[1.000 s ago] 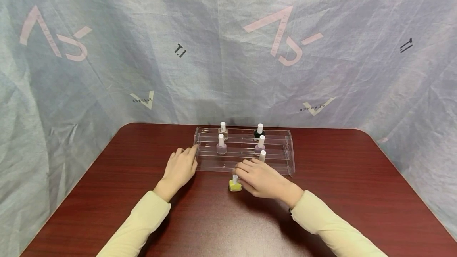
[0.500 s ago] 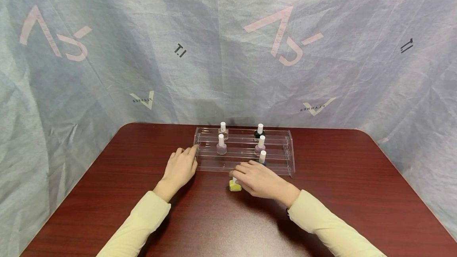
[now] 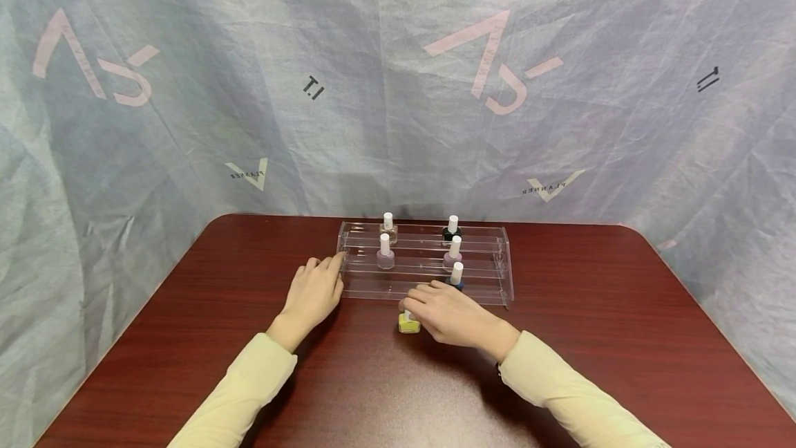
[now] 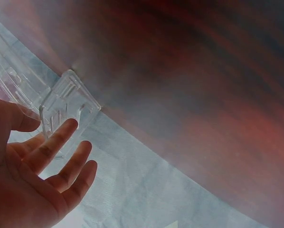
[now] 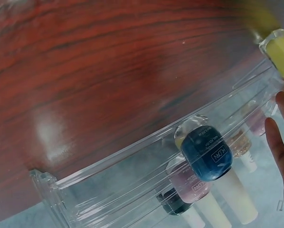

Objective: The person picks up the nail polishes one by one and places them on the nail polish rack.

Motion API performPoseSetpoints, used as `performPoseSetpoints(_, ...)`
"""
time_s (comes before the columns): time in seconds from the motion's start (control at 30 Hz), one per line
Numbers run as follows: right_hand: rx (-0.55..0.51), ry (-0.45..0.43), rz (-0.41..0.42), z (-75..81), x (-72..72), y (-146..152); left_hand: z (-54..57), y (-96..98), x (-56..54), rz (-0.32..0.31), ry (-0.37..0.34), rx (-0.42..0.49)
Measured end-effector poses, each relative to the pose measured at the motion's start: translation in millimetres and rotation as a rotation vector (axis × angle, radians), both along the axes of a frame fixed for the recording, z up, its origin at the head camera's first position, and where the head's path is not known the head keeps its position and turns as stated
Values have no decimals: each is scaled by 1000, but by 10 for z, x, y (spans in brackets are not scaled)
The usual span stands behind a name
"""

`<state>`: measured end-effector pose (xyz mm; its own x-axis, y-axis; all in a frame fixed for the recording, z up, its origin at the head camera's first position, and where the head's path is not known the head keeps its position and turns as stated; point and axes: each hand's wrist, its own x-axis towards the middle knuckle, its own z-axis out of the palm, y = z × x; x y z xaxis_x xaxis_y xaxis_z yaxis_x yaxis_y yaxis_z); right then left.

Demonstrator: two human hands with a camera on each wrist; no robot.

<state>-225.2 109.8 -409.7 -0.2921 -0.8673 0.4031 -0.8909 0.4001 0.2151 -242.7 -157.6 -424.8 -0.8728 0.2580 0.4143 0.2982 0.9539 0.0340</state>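
Observation:
In the head view my right hand [image 3: 457, 313] pinches the white cap of a yellow nail polish bottle [image 3: 409, 324] just before the clear display rack [image 3: 361, 285]. The right wrist view shows the yellow bottle [image 5: 280, 53] at its edge, the cap mostly hidden. My left hand [image 3: 314, 292] touches the rack's left end. In the left wrist view, the thumb and forefinger of my left hand [image 4: 33, 175] lie at the clear end panel [image 4: 68, 99], the other fingers fairly straight. A blue nail polish bottle [image 5: 207, 153] stands on the rack's front tier, near my right hand.
Two lilac bottles stand on the middle tier, one left [image 3: 385, 258] and one right [image 3: 452, 259]. Behind them are a glittery bottle [image 3: 388, 232] and a dark bottle [image 3: 452, 234]. The dark red table [image 3: 591, 310] meets a grey cloth backdrop [image 3: 398, 123].
My right hand has shifted slightly left over the yellow bottle's cap, uncovering more of the blue bottle. The left hand and the rack have stayed put.

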Motion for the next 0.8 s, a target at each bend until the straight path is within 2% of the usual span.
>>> performPoseSetpoints(0.4,8,7,-16,24,13,-27,2,-1,6,-2,-15,-3)
performPoseSetpoints(0.8,-12,44,-37,151,-21,-88,14,1,14,3,-11,2)
